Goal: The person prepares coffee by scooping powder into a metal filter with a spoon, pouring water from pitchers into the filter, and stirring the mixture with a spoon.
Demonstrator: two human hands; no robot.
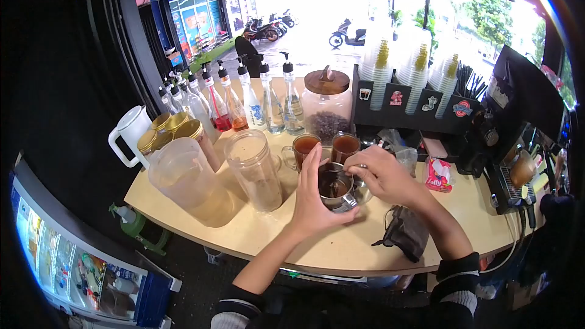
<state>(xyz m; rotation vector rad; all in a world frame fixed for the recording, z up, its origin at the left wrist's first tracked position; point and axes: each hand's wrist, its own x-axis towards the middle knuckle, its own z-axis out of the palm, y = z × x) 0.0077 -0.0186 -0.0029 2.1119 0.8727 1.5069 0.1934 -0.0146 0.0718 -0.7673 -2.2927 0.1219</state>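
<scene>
My left hand [309,202] is curved round a small stainless-steel jug [348,202], with the thumb along its near side and the fingers stretched up its left side. Dark liquid [332,184] shows inside the jug. My right hand [384,173] is closed in a pinch over the jug's right rim, on what looks like a thin spoon-like utensil, mostly hidden by the fingers. Just behind the jug stand two glass mugs of brown drink, a left mug [306,144] and a right mug [345,145]. Another metal vessel [362,193] shows partly under my right hand.
Left of my hands stand a tall clear canister [253,170] and a plastic pitcher [183,170]. Pump bottles [253,100] and a wooden-lidded jar [328,106] line the back. Right are a cup rack [402,100], a black pouch [405,231], a pink packet [439,175] and a coffee machine [515,186].
</scene>
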